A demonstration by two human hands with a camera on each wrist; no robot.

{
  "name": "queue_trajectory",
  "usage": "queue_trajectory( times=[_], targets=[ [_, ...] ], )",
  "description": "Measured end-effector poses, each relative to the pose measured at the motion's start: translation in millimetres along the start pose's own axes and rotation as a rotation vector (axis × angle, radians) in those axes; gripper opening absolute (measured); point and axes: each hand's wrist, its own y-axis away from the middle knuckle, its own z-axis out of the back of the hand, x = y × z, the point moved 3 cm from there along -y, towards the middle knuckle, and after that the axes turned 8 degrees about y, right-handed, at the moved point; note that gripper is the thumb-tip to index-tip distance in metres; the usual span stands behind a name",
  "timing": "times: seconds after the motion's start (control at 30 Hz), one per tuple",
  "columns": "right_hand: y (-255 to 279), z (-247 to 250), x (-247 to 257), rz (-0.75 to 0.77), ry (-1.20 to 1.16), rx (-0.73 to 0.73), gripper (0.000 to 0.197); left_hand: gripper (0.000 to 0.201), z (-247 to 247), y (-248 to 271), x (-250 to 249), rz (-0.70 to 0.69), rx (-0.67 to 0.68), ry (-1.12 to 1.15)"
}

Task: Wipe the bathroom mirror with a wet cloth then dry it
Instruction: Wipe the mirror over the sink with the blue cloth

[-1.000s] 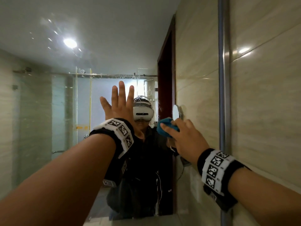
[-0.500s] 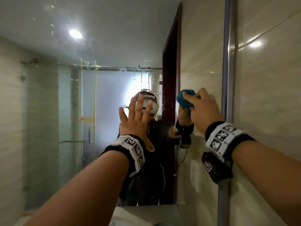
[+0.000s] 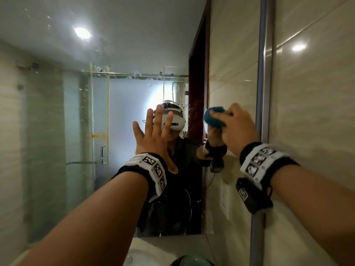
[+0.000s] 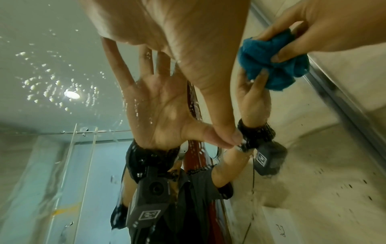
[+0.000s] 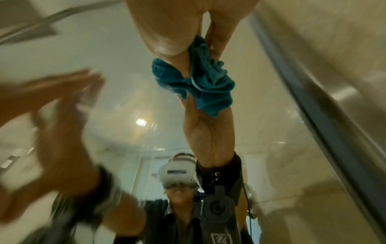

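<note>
The right hand (image 3: 237, 129) has its grip curled round a bunched blue cloth (image 3: 214, 117), pressing it to the mirror (image 3: 57, 112) near the right frame (image 3: 264, 73). The left hand (image 3: 153, 139) is spread flat, fingers straight, palm against the wet glass just left of the cloth. Droplets speckle the mirror. A basin (image 3: 138, 254) sits below.

Teal cloth (image 3: 213, 118) was bunched against the mirror (image 3: 57, 112) (droplet-spotted glass), near its right frame, gripped from behind.
</note>
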Motion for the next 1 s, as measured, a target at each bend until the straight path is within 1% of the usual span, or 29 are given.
queue_trajectory(
  times=[0.03,0.1,0.17,0.2,0.27,0.37,0.47,0.5,0.53,0.57,0.6,0.63,0.67,0.73,0.8,0.83,0.87,0.9,0.93,1.0],
  targets=[
    [-7,6,-4,-0.04,0.022,-0.033,0.03,0.159,0,0,0,0.001,0.002,0.002],
    [-8,8,-6,-0.029,0.126,-0.027,0.042,0.159,0,2,-1,0.009,0.008,0.004],
    [3,1,-3,-0.042,0.202,0.027,0.05,0.159,-2,4,-2,0.015,0.01,0.003],
    [14,-5,0,-0.025,0.238,0.04,0.051,0.158,-3,6,-2,0.015,0.012,0.005],
    [36,-18,4,0.077,0.295,0.048,0.053,0.157,-6,9,-3,0.019,0.02,0.019],
    [61,-27,3,0.204,0.224,0.134,0.054,0.157,-8,11,-4,0.024,0.02,0.026],
    [69,-25,2,0.379,0.264,0.16,0.058,0.157,-9,12,-4,0.025,0.025,0.03],
    [64,-20,-1,0.338,0.212,0.177,0.051,0.157,-10,13,-4,0.026,0.026,0.028],
    [56,-14,-4,0.237,0.146,0.176,0.038,0.157,-10,13,-5,0.027,0.025,0.026],
    [46,-9,-11,0.113,0.059,0.137,0.024,0.158,-10,13,-5,0.028,0.025,0.025],
    [35,-6,-20,-0.012,0.011,0.068,0.017,0.159,-10,14,-5,0.03,0.025,0.024],
    [24,-4,-29,-0.118,-0.01,0.001,0.015,0.159,-10,14,-5,0.033,0.023,0.024],
    [16,-2,-37,-0.216,-0.078,-0.055,0.014,0.16,-10,14,-5,0.033,0.022,0.024],
    [10,-2,-43,-0.317,-0.157,-0.101,0.017,0.16,-11,15,-5,0.029,0.024,0.021],
    [17,-8,-45,-0.344,-0.166,-0.075,0.02,0.16,-14,17,-4,0.024,0.023,0.019],
    [24,-12,-45,-0.317,-0.127,-0.063,0.017,0.159,-15,17,-4,0.022,0.021,0.018],
    [33,-15,-42,-0.245,-0.052,-0.059,0.016,0.159,-15,18,-4,0.022,0.019,0.017],
    [45,-20,-41,-0.174,0.006,-0.042,0.02,0.159,-15,18,-5,0.022,0.016,0.018],
    [57,-26,-42,-0.13,0.028,-0.016,0.023,0.159,-15,18,-5,0.023,0.013,0.023],
    [80,-36,-43,-0.086,0.039,0.092,0.031,0.159,-17,19,-5,0.025,0.001,0.034]
  ],
)
